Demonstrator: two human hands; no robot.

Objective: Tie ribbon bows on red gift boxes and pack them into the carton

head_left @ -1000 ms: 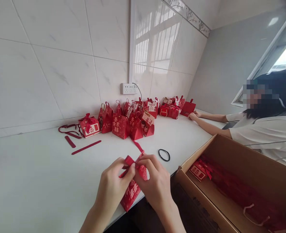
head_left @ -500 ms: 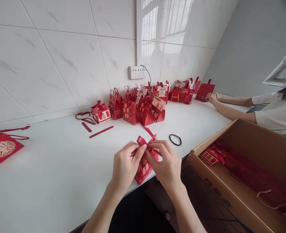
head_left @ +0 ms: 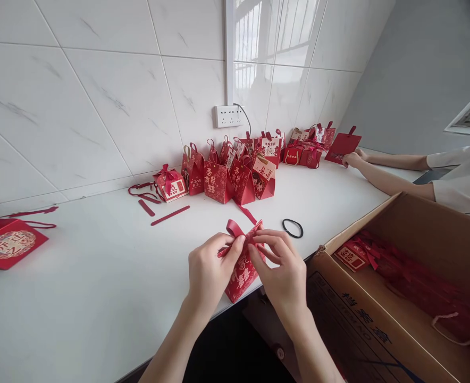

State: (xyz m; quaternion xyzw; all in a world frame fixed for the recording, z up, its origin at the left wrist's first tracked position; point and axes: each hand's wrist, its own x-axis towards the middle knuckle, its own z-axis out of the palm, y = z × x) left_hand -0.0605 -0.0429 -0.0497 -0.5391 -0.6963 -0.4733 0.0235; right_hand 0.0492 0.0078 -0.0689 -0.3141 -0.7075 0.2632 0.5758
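Note:
A small red gift box (head_left: 242, 276) with pale Chinese characters stands tilted at the counter's front edge, between my hands. My left hand (head_left: 211, 268) pinches a red ribbon (head_left: 234, 227) at the box's top, the loop rising above thumb and finger. On the other side, my right hand (head_left: 286, 274) has its thumb and curled fingers around the upper edge of the same box. The fingertips partly hide the top, so how the ribbon passes through cannot be made out. Another strip of red ribbon (head_left: 246, 214) lies on the counter just behind.
Several finished-looking red boxes (head_left: 217, 181) line the wall. Loose red strips (head_left: 170, 215) and a black hair tie (head_left: 292, 228) lie on the white counter (head_left: 79, 298). A cardboard carton (head_left: 362, 314) stands right; a larger red box (head_left: 14, 244), left. Another person's hands (head_left: 353, 158) hold a red bag.
My right thumb has drawn slightly away from my left thumb, while the left hand keeps its pinch. The view has shifted a little. The other person's red bag is tilted more.

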